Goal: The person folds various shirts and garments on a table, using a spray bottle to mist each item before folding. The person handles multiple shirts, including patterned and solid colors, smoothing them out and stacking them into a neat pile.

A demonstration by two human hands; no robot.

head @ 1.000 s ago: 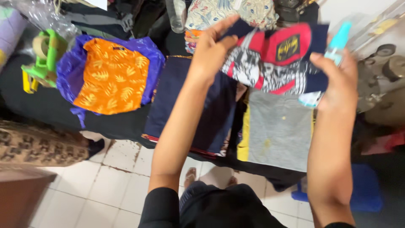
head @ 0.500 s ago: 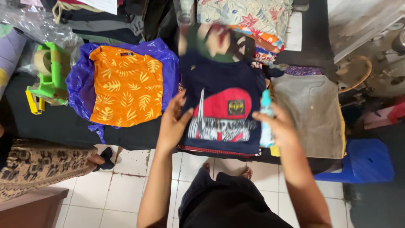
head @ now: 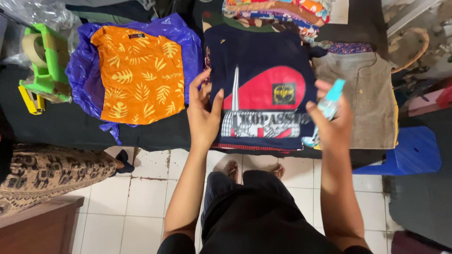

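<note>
1. Left hand: fingers spread flat on the left edge of the folded navy shirt, pressing rather than gripping it.
2. Right hand: fingers closed around a small turquoise spray bottle, held at the shirt's right edge.
3. Navy shirt: lies flat on the black table, between the orange leaf-print shirt and the grey-brown shirt.
4. Green tape dispenser: at the table's far left.
</note>
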